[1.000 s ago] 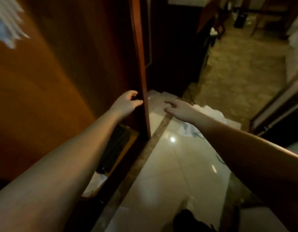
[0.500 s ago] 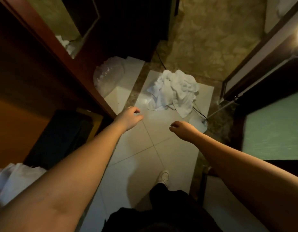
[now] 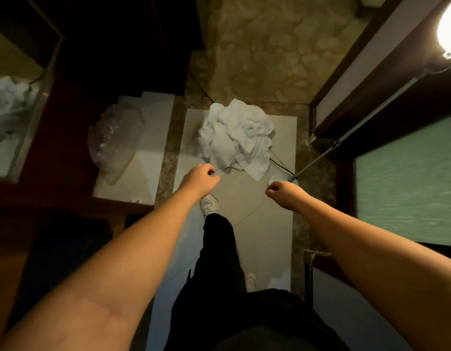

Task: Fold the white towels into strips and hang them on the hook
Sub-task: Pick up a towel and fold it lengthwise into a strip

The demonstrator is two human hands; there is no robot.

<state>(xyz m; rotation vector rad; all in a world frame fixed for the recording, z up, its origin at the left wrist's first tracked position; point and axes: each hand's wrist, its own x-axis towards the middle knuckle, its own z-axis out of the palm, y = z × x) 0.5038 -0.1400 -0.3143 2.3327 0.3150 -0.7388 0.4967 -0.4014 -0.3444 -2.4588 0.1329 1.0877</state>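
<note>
2 hands reach down toward the white towels, heaped on the floor at 12 o'clock. The left hand looks to pinch a trailing towel corner; the right hand curls its fingers on nothing, ready to help lift.

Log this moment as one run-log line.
stage: reaching for towels | towels: crumpled on floor, unfolded | left hand: curled at pile's near edge, grip unclear | right hand: curled, empty | hook: not visible
</note>
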